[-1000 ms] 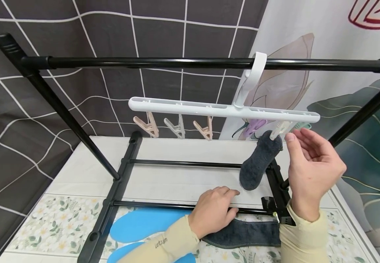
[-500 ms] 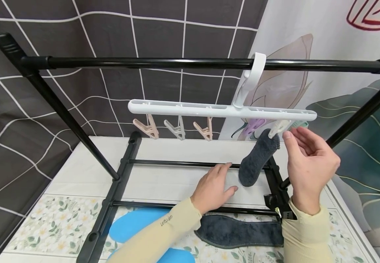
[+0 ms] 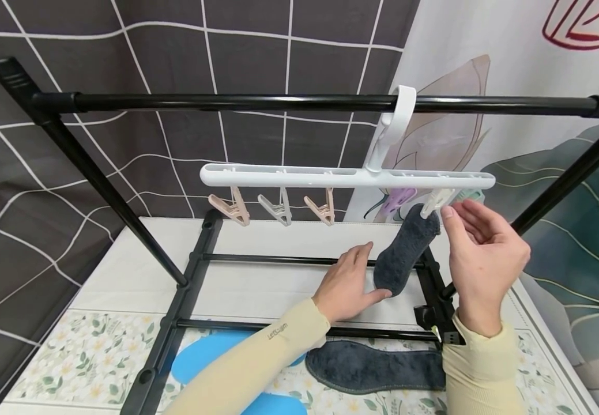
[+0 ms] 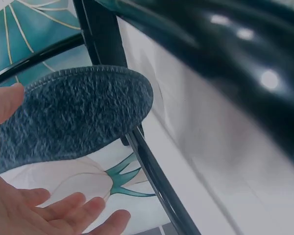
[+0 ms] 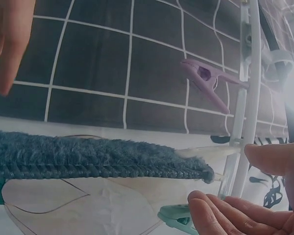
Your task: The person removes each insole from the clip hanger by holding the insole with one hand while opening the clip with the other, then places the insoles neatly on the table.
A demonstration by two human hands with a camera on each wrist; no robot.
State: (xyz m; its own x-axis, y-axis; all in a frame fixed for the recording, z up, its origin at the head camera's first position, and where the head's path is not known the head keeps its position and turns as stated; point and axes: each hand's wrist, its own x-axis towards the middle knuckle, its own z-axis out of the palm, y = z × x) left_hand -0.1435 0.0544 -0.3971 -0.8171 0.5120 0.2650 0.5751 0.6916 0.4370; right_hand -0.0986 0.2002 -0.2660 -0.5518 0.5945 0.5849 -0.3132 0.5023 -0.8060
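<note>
A dark fuzzy shoe insole [image 3: 403, 251] hangs tilted from a whitish clip [image 3: 436, 203] on the white clip hanger [image 3: 289, 175]. My left hand [image 3: 346, 288] is beside the insole's lower end, fingers spread and thumb out; in the left wrist view the thumb overlaps the insole's edge, and I cannot tell whether it touches. Close to the whitish clip is my right hand [image 3: 486, 253], its thumb and fingers apart with nothing gripped in the right wrist view. A green clip [image 5: 179, 218] sits just by those fingers, and a purple clip [image 5: 206, 81] hangs farther along.
The hanger hooks over the black rack's top bar [image 3: 237, 102]. Three more clips hang at its left, including a pink clip [image 3: 233, 207]. Below, a second dark insole [image 3: 374, 367] and blue insoles [image 3: 273, 404] lie on the floral surface [image 3: 81, 357].
My left hand has moved up from the lower front bar to the hanging insole's bottom end. The right hand has shifted slightly left, still near the clip, and the hanger's right end has moved slightly left.
</note>
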